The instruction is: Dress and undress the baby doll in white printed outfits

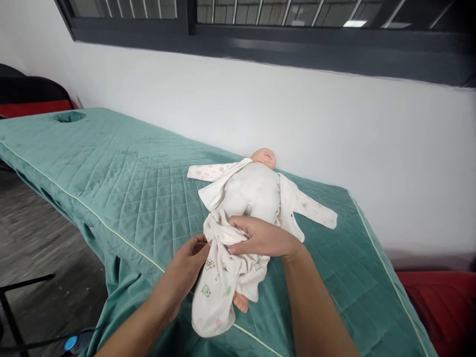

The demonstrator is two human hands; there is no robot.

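A baby doll [251, 188] with a white cloth body lies on its back, its head toward the wall. It wears a white patterned baby shirt [316, 208], spread open at the front with both sleeves stretched outward. White baby pants [217, 292] with green animal prints cover the doll's legs in a bunch. My left hand [188, 263] pinches the pants' left edge. From the other side, my right hand [262, 237] grips the gathered upper part between thumb and fingers. One doll foot [241, 302] pokes out of a leg opening; the other foot is hidden.
The doll lies on a padded bed with a green quilted cover [148, 198], which has a face hole [70, 116] at the far left. A white wall [223, 104] runs behind. Red chairs [441, 302] stand at both ends. A blue-capped bottle [72, 343] is on the floor.
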